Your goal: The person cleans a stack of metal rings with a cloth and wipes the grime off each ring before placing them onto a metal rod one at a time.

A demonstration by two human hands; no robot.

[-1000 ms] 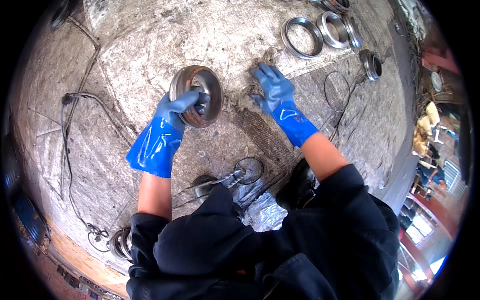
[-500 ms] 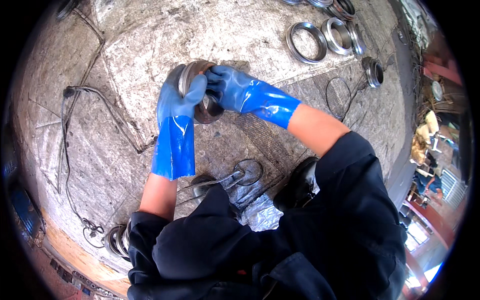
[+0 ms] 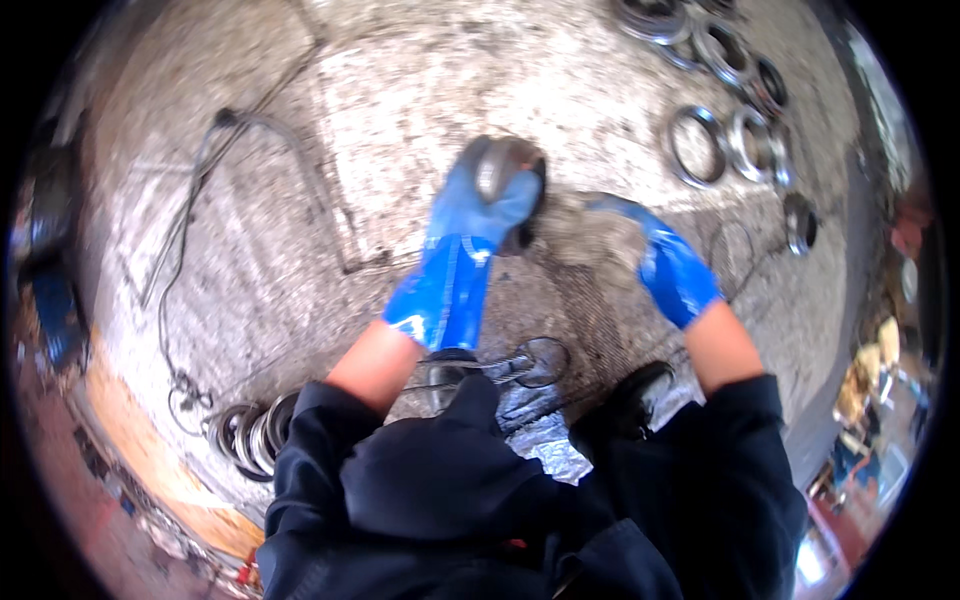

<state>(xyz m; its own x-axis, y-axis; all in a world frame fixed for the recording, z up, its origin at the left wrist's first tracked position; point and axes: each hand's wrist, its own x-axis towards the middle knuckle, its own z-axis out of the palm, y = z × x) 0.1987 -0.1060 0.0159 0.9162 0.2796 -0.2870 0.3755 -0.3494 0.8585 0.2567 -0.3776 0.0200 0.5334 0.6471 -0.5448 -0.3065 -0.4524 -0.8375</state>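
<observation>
A thick steel ring [image 3: 497, 172] with a dark, rusty outer side stands above the floor in front of me. My left hand [image 3: 482, 200], in a blue rubber glove, is closed round its left side with the thumb across the near face. Off to the ring's right and apart from it, my right hand [image 3: 650, 235] wears a matching glove. Its fingers point left and are smeared by motion. A greyish-beige patch below them is too blurred to tell whether it is cloth or floor.
Several loose metal rings [image 3: 697, 147] lie at the far right, with a smaller dark ring [image 3: 799, 224] nearer. More rings [image 3: 250, 437] stand in a row at the near left. A thin cable [image 3: 180, 240] trails along the left floor. A wire loop [image 3: 543, 362] lies by my shoes [image 3: 625, 400].
My right hand has come off the ring and moved right and nearer to me. The left hand still holds the ring. The whole view has shifted, so the floor things appear farther right and lower.
</observation>
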